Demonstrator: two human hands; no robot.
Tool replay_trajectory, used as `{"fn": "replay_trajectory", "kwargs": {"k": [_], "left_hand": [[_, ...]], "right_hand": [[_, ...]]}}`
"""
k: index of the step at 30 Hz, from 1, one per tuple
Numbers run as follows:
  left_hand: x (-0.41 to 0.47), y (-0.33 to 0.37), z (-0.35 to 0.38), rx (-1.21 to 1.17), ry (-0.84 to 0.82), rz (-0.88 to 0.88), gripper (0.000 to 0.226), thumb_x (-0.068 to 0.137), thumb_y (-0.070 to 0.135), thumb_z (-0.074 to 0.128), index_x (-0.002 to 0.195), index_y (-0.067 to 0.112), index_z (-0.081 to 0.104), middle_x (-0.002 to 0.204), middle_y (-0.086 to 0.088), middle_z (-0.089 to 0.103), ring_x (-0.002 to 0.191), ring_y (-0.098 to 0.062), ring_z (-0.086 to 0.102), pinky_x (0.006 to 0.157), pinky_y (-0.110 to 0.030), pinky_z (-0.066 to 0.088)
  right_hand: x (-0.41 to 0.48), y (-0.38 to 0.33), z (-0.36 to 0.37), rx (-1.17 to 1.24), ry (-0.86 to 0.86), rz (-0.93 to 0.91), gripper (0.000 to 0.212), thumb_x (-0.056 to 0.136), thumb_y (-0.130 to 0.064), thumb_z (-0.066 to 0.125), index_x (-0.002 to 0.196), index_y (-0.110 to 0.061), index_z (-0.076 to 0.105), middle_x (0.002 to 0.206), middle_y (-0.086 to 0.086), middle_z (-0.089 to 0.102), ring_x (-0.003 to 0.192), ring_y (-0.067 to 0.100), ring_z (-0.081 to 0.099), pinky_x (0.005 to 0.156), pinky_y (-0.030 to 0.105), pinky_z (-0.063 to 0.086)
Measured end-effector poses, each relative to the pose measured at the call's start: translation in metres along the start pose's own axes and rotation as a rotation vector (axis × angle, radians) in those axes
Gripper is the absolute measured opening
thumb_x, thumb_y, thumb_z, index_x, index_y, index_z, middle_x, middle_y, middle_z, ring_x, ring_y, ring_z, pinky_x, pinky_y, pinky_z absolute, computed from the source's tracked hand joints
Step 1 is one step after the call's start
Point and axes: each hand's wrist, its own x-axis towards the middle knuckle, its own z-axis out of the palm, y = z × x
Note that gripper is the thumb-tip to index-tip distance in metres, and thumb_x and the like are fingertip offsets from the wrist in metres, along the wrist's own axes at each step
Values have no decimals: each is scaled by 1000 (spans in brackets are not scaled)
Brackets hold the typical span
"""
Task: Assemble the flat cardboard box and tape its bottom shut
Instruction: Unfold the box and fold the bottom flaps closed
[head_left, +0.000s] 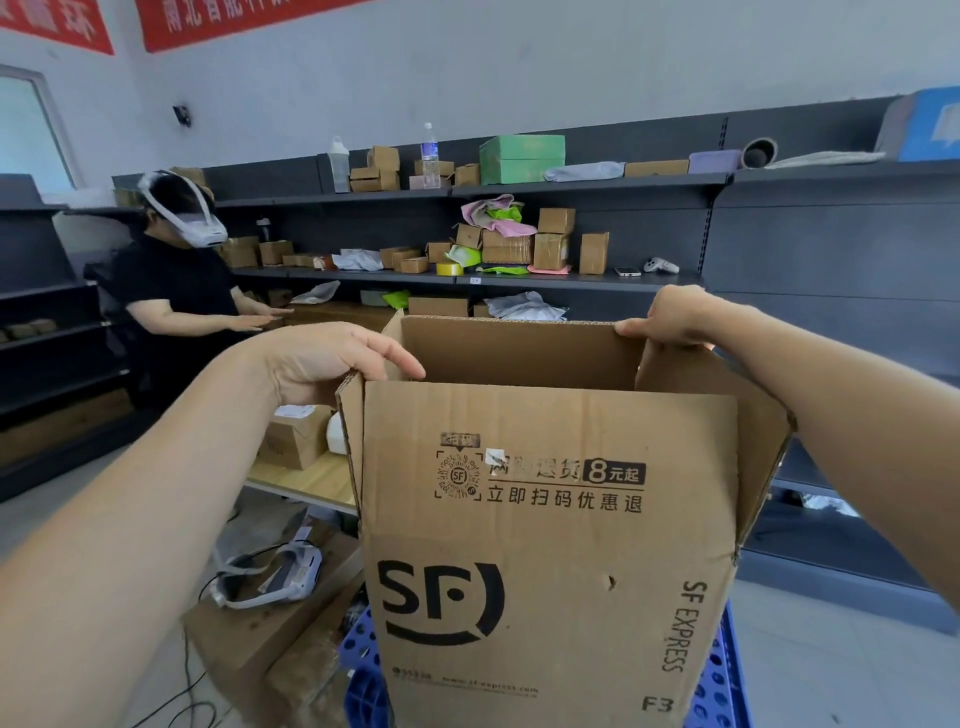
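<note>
A brown cardboard box (550, 545) printed with "SF" and "SF EXPRESS" stands opened into a tube in front of me, its top flaps up and its inside showing. My left hand (332, 358) grips the near-left top corner, fingers over the edge. My right hand (675, 314) holds the far-right top edge. The box's bottom is hidden below the frame. A yellow tape roll (450, 269) lies on the middle shelf behind.
A blue perforated plastic crate (719, 670) sits under the box. Dark shelves (597, 280) hold several small cartons and bags. A person in black with a headset (176, 270) stands at the left. A white headset (275, 577) lies on flat cardboard at the lower left.
</note>
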Motion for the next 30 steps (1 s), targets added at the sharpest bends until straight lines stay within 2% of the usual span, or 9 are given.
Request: {"fn": "replay_trajectory", "kwargs": {"k": [3,7,11,14,18,21,24,27,30], "left_hand": [[-1,-4,2,-58,-49,16,43,90,-11,40,120,13,59,81,-12,65,56,-13,67,47,-23,53],[0,-17,-6,18,3,104,57,89,-12,45,134,22,50,99,7,57,63,9,66,53,-11,51],[-4,-26,-9,47,9,146,62,89,-9,48,137,29,46,107,18,52,70,20,61,61,-7,50],[-10,-27,-5,-115,-95,126,65,83,-5,54,136,30,41,109,10,52,70,12,65,60,-13,54],[-10,-32,-11,-158,-228,139,103,46,29,88,137,42,41,140,16,35,121,-11,52,91,-36,49],[-7,-34,-13,-165,-281,156,104,38,32,91,129,49,44,135,24,38,115,-8,60,88,-35,54],[-5,-36,-12,-192,-304,166,103,41,27,90,127,53,41,138,17,46,115,-13,61,92,-42,53],[-5,-39,-10,-247,-316,193,111,38,25,93,130,51,37,141,4,50,118,-22,60,85,-38,56],[-6,-41,-8,-299,-313,223,117,33,30,96,132,46,36,136,-1,55,115,-25,62,78,-35,57]], "right_hand": [[1,-3,2,-17,54,12,56,93,-56,45,87,-2,61,88,12,60,83,27,56,73,34,42],[4,-13,1,-57,43,30,60,96,-50,43,65,-6,67,86,10,63,80,26,56,76,34,42],[10,-13,0,-19,-36,49,58,94,-53,46,115,-1,63,99,12,58,88,30,57,73,36,45],[10,-8,1,46,-107,34,50,97,-42,48,131,-7,53,106,11,58,90,29,58,62,32,46],[6,-5,-2,238,-160,32,40,100,-23,46,140,-16,44,115,12,56,89,29,61,53,35,52],[4,-5,-4,335,-228,70,41,101,-17,38,142,-20,41,114,12,58,85,30,64,52,38,57],[1,-4,-6,426,-257,109,39,102,-20,32,139,-17,44,104,14,64,84,32,66,45,35,57],[0,-1,-5,485,-248,129,38,102,-28,35,135,-16,49,106,17,66,91,36,68,68,46,61],[1,3,-4,530,-238,137,39,101,-30,38,136,-18,50,114,18,65,100,38,66,89,56,53]]}}
